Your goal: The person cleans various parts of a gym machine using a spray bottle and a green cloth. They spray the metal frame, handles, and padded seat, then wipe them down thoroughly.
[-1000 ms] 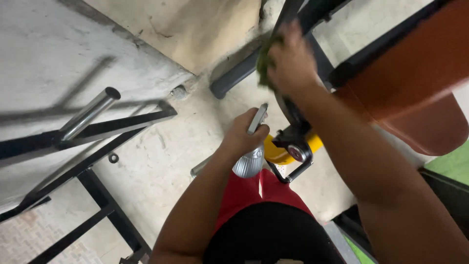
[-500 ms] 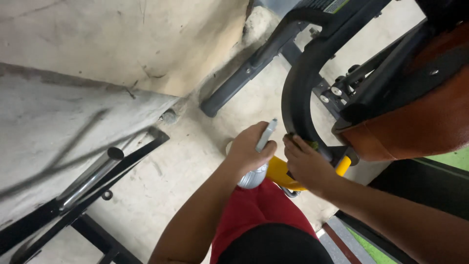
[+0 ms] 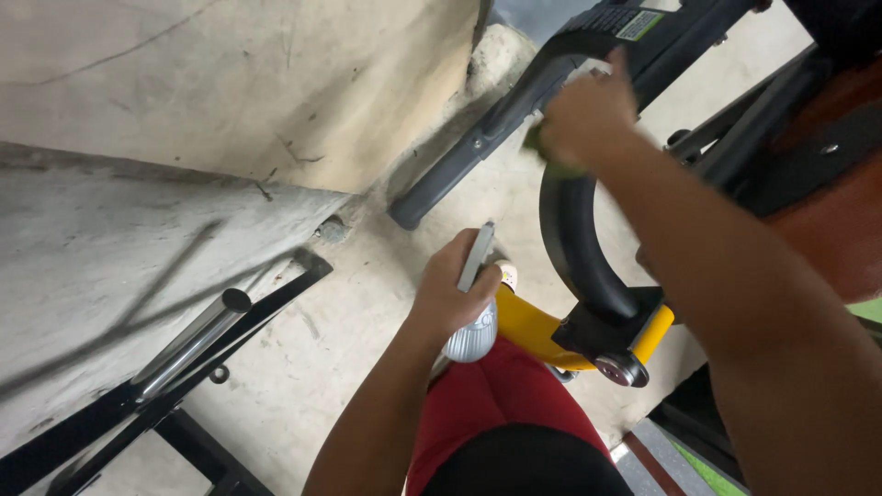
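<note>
left hand (image 3: 452,292) grips a spray bottle (image 3: 471,323) over open floor; right hand (image 3: 581,118) presses green cloth (image 3: 542,152) on curved bar (image 3: 571,230).

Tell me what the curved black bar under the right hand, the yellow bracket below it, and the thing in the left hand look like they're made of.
Curved black bar: likely painted or coated steel tube, going by its smooth satin sheen. Yellow bracket: looks like glossy painted metal, with flat plate edges. The left hand grips a spray bottle; its grey body looks like metal or metallic plastic, hard to tell which. The right hand presses a green cloth, apparently soft fabric.
</note>
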